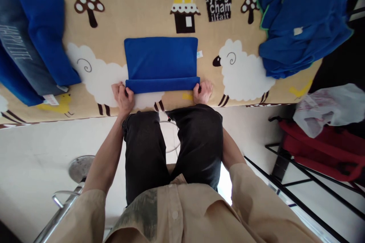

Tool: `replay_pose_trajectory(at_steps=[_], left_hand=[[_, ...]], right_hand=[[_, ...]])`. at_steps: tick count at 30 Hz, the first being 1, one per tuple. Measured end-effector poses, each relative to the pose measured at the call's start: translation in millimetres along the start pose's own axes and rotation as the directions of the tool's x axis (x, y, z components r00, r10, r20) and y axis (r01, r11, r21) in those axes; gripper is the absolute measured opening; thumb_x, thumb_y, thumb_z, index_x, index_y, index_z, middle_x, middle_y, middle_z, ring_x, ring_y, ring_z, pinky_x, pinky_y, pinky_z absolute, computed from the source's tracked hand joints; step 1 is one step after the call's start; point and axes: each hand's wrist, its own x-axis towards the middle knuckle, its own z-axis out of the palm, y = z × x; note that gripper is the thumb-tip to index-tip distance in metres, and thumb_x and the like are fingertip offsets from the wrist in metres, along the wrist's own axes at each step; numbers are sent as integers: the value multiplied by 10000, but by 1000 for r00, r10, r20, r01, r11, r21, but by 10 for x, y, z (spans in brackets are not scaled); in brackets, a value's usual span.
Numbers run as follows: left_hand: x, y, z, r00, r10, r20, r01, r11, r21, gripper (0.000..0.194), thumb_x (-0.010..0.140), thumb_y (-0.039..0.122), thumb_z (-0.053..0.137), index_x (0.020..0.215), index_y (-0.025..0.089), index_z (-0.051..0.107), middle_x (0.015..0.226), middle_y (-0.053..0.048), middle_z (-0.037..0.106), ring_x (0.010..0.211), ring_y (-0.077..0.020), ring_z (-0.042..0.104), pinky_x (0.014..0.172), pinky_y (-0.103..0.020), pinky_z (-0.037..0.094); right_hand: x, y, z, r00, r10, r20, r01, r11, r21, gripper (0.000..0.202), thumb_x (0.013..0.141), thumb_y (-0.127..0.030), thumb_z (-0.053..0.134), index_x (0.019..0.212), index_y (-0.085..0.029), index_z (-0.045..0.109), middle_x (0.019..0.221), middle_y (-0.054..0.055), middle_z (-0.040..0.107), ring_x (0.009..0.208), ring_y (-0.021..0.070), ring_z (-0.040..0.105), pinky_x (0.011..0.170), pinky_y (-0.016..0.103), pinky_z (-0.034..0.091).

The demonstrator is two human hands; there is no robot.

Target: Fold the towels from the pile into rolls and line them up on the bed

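A blue cloth (162, 59) lies flat in front of me, with its near edge turned over into a narrow band. My left hand (124, 97) is closed on the left end of that band, fingers curled around the corner. At the opposite end, my right hand (203, 91) grips the right corner in the same way. A small white tag sticks out from the cloth's right side. Whether the band is rolled or folded flat I cannot tell.
Blue and grey-blue folded cloths (47, 34) lie at the left. A loose blue cloth pile (305, 26) with green edging is at the right. The printed tablecloth (137, 3) spreads beneath. A plastic bag (330, 106) sits on a red item (322, 148) beside a black metal frame.
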Motion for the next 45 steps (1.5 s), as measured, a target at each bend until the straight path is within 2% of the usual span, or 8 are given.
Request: replay_pose_trajectory(at_steps=[5,10,18,23,27,31,36,45], left_hand=[[-1,-32,18,998,40,-45,-37,997,67,151,932,329,539,963,208,625,1095,-163,583,1240,-356,573,1106,-623,435],[-11,14,3,998,-32,-56,40,988,150,28,867,218,578,843,203,577,1032,-146,574,1206,-360,566,1101,-630,395],[27,96,-10,984,-92,-152,121,974,191,286,794,107,568,659,241,353,918,-99,519,1099,-320,571,1062,-592,407],[-24,48,2,988,-118,-104,124,991,49,82,809,156,579,856,224,580,1121,-147,534,1279,-360,516,1153,-638,324],[-59,62,-14,999,-46,-27,46,999,15,189,876,245,568,1026,277,677,1277,-128,582,1360,-349,512,1196,-627,298],[-41,96,-42,994,35,107,-34,999,-13,260,934,335,562,1124,322,739,1357,-107,658,1371,-364,540,1211,-654,269],[-15,188,-116,976,149,158,-157,987,40,397,974,328,491,1287,322,734,1356,-83,707,1379,-348,550,1218,-629,277],[54,327,-196,946,187,265,-215,973,82,676,811,489,748,1435,258,626,1513,-129,604,1410,-415,484,1227,-604,262]], right_hand=[[4,44,54,1000,7,13,-7,999,-43,397,1055,-457,421,693,-297,441,813,106,612,944,287,536,935,499,424],[5,120,135,996,-53,-77,51,998,-28,382,1018,-426,482,686,-265,386,766,61,523,886,262,567,911,480,462],[0,156,174,974,-137,-182,135,991,-25,379,1008,-434,485,689,-251,394,734,30,464,824,229,556,864,437,486],[-16,186,209,983,-82,-165,89,995,38,342,1012,-477,502,764,-241,506,773,40,509,826,233,570,896,472,508],[-38,191,215,985,-87,-146,95,994,46,265,1020,-437,511,999,-218,659,992,112,615,967,263,624,964,507,517],[-43,145,141,990,-135,-43,134,991,-23,317,1042,-352,472,1237,-286,714,1238,127,633,1142,286,624,1050,534,494],[-37,95,43,984,-165,70,169,984,-55,433,1035,-332,448,1400,-321,681,1380,120,599,1162,305,612,1075,573,474],[-11,16,-65,968,-194,160,210,973,-93,579,991,-470,496,1532,-279,567,1429,145,560,1244,366,547,1100,611,432]])
